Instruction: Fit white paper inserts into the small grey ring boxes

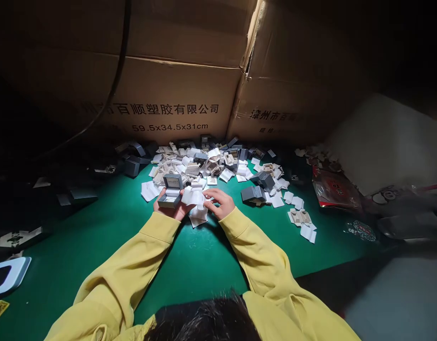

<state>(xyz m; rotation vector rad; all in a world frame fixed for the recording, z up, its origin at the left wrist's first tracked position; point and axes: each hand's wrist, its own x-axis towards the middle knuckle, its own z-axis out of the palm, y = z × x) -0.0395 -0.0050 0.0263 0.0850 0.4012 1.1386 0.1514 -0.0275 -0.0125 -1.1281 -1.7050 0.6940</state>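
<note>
My left hand [178, 213] is wrapped round a small dark jewellery box [169, 201], its lid tipped up and a pale lining inside. To the right of that box, my right hand [220, 203] pinches the edge of a folded white card insert [194, 197]. The fingers of my left hand reach close to the insert; whether they touch it I cannot tell. Below the insert, another white piece [198, 217] lies on the green table [190, 265]. Just beyond both hands spreads a heap of white and beige folded inserts [176, 166].
Several closed dark boxes [253, 194] lie right of the heap, others [132, 166] at its left. Large cardboard cartons [161, 85] stand behind. A red packet [335, 189] lies at right, a white device [12, 277] at left. A dark cable [119, 71] hangs at upper left.
</note>
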